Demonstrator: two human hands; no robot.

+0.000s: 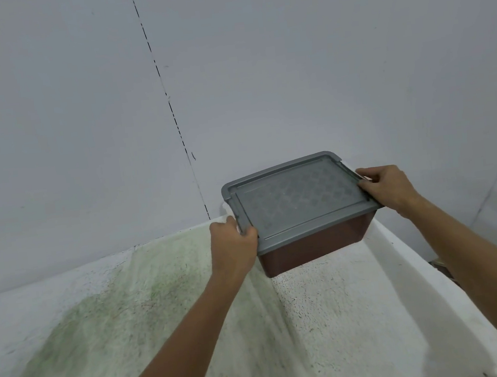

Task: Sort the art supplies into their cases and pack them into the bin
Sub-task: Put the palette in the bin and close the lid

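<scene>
Gripping a lidded bin (pixel 315 239) at both short ends, a person is holding it at the far right corner of a cloth-covered table (pixel 399 270), close against a plain grey-white wall (pixel 257 63). The left hand (pixel 233 242) is curling its fingers over the near-left end of the lid (pixel 298 198), and the right hand (pixel 386 188) is clasping the far-right end, fingertips hooked over the rim. The bin is rectangular with a smooth, dark reddish-brown plastic body tapering slightly toward its base; whether that base is touching the cloth cannot be told. The lid is grey plastic with rounded corners, a raised border and a faint embossed pattern of repeating curved tiles across its flat centre. No label or writing is showing on it. The cloth (pixel 163 322) is looking nubbly and towel-like, off-white with a broad, faded green stain spreading across its left and middle parts, and a long fold is running down toward the near edge. A thin, broken dark line (pixel 164 89) is running down the wall to the table's far edge.
</scene>
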